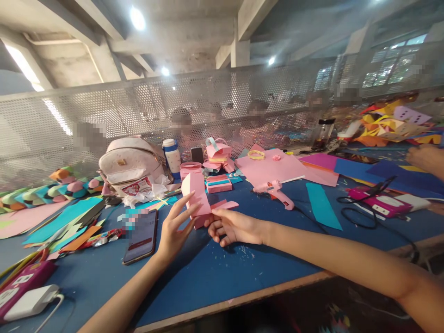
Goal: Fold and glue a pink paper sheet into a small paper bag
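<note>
A folded pink paper box [200,192] stands tilted above the blue table in front of me. My left hand [176,226] grips it from the left, fingers spread along its side. At its lower right corner, my right hand [229,227] pinches the paper between thumb and curled fingers. A narrow pink paper flap [225,204] sticks out to the right just above that thumb; whether it joins the box I cannot tell. Behind lie a small pink and blue paper box [219,184] and a pink paper bag [218,155]. To the right rests a pink glue gun [275,192].
Left of my hands lies a phone [141,238]. A white backpack [132,162] and a bottle [171,159] stand by the mesh partition [138,111]. Right are a blue paper strip [322,206], a magenta power strip [379,203] with cables, and another person's hand [428,159].
</note>
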{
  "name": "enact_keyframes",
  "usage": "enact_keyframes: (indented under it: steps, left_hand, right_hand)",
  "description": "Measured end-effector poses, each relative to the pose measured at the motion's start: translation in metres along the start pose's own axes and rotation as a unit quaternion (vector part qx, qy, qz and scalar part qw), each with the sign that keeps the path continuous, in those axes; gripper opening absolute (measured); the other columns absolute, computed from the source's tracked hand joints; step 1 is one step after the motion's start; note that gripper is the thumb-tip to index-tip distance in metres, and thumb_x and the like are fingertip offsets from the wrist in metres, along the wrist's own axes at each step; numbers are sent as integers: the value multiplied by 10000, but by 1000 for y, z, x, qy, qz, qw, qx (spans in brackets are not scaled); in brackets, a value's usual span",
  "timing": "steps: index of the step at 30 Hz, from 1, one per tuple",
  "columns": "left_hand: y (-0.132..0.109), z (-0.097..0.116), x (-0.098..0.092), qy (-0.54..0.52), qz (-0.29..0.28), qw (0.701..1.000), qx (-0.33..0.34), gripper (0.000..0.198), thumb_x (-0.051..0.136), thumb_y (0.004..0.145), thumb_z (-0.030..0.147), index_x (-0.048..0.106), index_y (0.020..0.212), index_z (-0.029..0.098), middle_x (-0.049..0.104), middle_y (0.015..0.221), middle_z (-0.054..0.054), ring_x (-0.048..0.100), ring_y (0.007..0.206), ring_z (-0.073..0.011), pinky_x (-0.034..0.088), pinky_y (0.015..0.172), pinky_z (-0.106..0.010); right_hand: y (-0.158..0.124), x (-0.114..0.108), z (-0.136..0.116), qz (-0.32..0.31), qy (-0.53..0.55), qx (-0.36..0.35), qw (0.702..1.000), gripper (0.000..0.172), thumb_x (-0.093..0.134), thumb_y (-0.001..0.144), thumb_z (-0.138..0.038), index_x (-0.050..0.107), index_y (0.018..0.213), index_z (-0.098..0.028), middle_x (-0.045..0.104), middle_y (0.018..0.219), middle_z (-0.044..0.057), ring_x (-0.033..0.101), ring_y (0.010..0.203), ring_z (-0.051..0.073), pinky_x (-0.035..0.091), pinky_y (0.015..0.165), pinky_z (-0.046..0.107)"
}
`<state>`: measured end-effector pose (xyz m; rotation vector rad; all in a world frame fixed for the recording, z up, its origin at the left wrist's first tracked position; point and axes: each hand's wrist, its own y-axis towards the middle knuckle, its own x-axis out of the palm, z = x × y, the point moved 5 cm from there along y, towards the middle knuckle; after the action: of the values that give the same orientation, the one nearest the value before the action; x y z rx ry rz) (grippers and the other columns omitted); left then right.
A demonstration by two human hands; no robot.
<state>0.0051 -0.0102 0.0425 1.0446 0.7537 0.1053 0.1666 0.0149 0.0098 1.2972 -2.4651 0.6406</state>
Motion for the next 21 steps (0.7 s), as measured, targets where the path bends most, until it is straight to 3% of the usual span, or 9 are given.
enact_keyframes:
  steps: [2, 4, 5, 7, 8, 9, 11, 17, 21]
  left_hand:
    - [0, -1, 0, -13, 2, 1000, -4, 440, 562, 917, 150, 578, 1309, 348, 518, 1433, -58, 523, 1286, -245, 463, 1045, -438]
    - [0, -2, 0, -20, -3, 1000, -2, 444, 564, 915, 149, 576, 1312, 346, 525, 1428, -57, 524, 1285, -242, 462, 1046, -439]
    - [0, -2, 1, -21, -3, 1000, -2, 442, 561, 916, 147, 577, 1311, 345, 530, 1423, -56, 524, 1285, -241, 461, 1047, -442]
    - [0, -1, 1, -21, -3, 1000, -4, 433, 554, 920, 147, 584, 1304, 344, 540, 1412, -53, 524, 1284, -240, 459, 1048, -446]
    - [0, -1, 1, -21, -3, 1000, -6, 429, 552, 922, 147, 587, 1301, 344, 541, 1410, -52, 525, 1283, -239, 458, 1049, -446]
    - [0, 0, 1, -21, -3, 1000, -7, 427, 549, 923, 147, 589, 1300, 345, 539, 1413, -51, 524, 1285, -237, 456, 1052, -442]
    - [-1, 0, 2, -26, -7, 1000, -15, 435, 537, 932, 153, 573, 1320, 346, 521, 1434, -49, 511, 1301, -232, 444, 1070, -431]
    - [-10, -10, 11, -60, -3, 994, -86, 536, 459, 979, 221, 344, 1488, 338, 307, 1581, -33, 288, 1453, -233, 286, 1183, -446]
    - [-14, -17, 14, -88, 13, 987, -133, 512, 431, 994, 273, 334, 1493, 338, 328, 1570, -18, 285, 1453, -207, 249, 1198, -432]
  right_hand:
    - [-11, 11, -9, -22, -169, -23, 985, 406, 514, 914, -525, 632, 1004, -148, 625, 770, 28, 566, 620, 115, 430, 570, 235]
    - [-25, 17, -28, 18, -370, -120, 921, 315, 546, 917, -463, 651, 983, -173, 628, 755, 27, 552, 619, 130, 420, 595, 263]
    - [-32, 18, -42, 80, -465, -193, 860, 264, 572, 912, -429, 663, 951, -184, 634, 783, 35, 565, 687, 152, 427, 656, 286]
    - [-46, 16, -65, 209, -604, -295, 710, 207, 636, 883, -394, 690, 941, -202, 651, 889, 67, 562, 891, 225, 410, 797, 352]
    - [-48, 14, -71, 243, -641, -313, 657, 210, 669, 863, -394, 705, 954, -208, 658, 945, 81, 544, 979, 259, 391, 851, 381]
    - [-45, 10, -74, 251, -662, -310, 634, 225, 696, 843, -400, 720, 967, -215, 666, 966, 86, 535, 1013, 277, 381, 873, 395]
    - [-33, 1, -70, 221, -667, -283, 652, 231, 719, 822, -409, 744, 960, -225, 690, 978, 79, 547, 1016, 279, 390, 876, 392]
    - [2, -5, -52, 133, -538, -294, 779, 234, 638, 886, -402, 758, 912, -203, 692, 1049, 64, 595, 980, 233, 428, 883, 333]
    - [8, -1, -52, 96, -509, -304, 800, 260, 612, 896, -408, 744, 925, -186, 665, 1162, 78, 582, 1070, 240, 408, 967, 351]
